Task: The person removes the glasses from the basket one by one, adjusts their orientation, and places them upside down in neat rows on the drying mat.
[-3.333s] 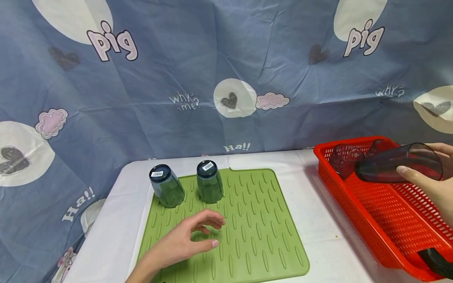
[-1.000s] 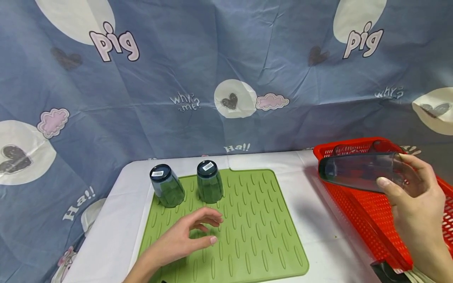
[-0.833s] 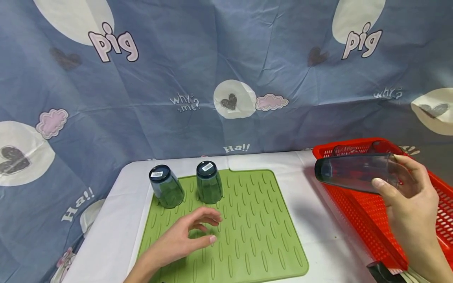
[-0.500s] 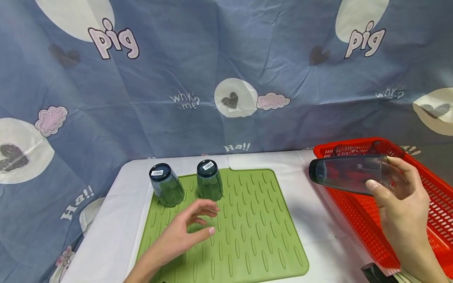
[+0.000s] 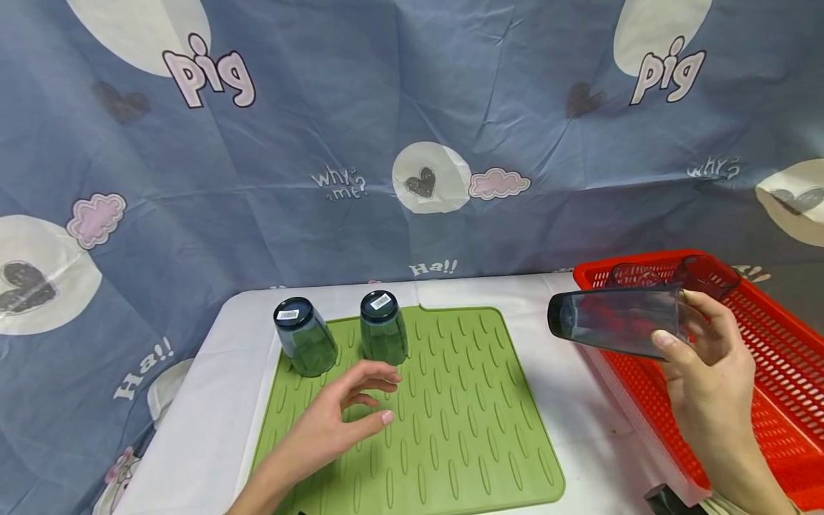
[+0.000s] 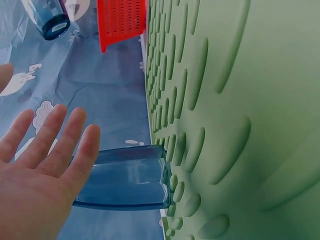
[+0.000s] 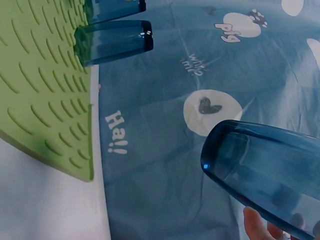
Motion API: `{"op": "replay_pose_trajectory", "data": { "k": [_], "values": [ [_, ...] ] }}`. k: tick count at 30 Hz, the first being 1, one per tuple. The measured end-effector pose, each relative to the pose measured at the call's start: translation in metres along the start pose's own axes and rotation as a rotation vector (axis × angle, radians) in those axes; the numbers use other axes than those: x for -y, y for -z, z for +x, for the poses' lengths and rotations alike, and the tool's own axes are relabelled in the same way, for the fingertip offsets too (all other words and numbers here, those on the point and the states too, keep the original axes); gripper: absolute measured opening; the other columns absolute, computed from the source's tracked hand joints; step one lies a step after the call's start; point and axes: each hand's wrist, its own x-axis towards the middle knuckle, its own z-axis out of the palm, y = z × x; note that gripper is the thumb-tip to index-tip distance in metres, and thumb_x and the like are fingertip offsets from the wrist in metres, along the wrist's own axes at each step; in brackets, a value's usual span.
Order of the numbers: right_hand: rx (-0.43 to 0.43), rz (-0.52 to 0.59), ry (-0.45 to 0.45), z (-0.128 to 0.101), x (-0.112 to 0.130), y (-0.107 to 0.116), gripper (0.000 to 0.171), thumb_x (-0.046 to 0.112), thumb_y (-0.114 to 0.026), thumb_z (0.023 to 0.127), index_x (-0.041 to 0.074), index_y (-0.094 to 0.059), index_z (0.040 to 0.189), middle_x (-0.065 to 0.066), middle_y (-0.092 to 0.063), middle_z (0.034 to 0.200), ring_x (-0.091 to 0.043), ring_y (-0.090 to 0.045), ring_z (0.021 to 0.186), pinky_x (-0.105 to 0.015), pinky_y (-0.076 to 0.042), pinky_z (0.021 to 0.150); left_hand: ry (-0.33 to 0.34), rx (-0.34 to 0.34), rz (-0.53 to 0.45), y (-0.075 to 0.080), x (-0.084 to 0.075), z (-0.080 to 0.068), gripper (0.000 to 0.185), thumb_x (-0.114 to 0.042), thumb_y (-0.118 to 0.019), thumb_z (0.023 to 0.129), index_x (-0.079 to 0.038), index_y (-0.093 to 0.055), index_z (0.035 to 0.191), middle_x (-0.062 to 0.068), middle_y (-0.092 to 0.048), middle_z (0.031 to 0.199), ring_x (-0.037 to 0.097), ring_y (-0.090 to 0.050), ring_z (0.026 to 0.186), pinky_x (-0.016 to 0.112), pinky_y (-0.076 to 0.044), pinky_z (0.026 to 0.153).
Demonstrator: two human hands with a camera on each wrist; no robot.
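Right hand (image 5: 711, 365) grips blue tumbler (image 5: 614, 322) — held on its side in air, at 3 o'clock from green mat (image 5: 463, 422), over red basket (image 5: 782, 357) edge; left hand (image 5: 337, 422) spread, fingers relaxed, on mat — two upturned tumblers (image 5: 383, 336) just beyond at 12 o'clock.

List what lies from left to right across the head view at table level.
Left upturned cup → second upturned cup → cup held sideways in the right hand → red basket.

Bright, even light with soft shadows; wrist views look tilted, perhaps slightly soft near the edges
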Motion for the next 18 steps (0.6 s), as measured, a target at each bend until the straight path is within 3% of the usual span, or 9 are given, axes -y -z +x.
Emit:
{"op": "replay_pose_trajectory", "data": {
  "k": [9,18],
  "values": [
    [-0.027,-0.007,-0.067,-0.003,-0.003,-0.006,0.048,-0.022,-0.042,0.090,-0.004,-0.043,0.135,-0.015,-0.057,0.118,-0.023,-0.066,0.099,-0.034,-0.057,0.083,0.027,-0.090,0.001,-0.006,-0.001,0.001,0.055,-0.015,-0.078,0.085,-0.028,-0.054,0.133,-0.004,-0.056,0.133,0.028,-0.053,0.122,0.041,-0.049,0.096],
    [-0.028,0.078,-0.048,-0.006,-0.016,-0.006,0.047,-0.022,-0.043,0.087,-0.005,-0.047,0.131,-0.017,-0.058,0.116,-0.025,-0.064,0.099,-0.034,-0.059,0.079,0.068,-0.144,0.003,-0.010,0.000,0.001,0.060,-0.018,-0.082,0.081,-0.031,-0.055,0.132,-0.006,-0.054,0.135,0.026,-0.055,0.120,0.042,-0.050,0.095]
  ]
}}
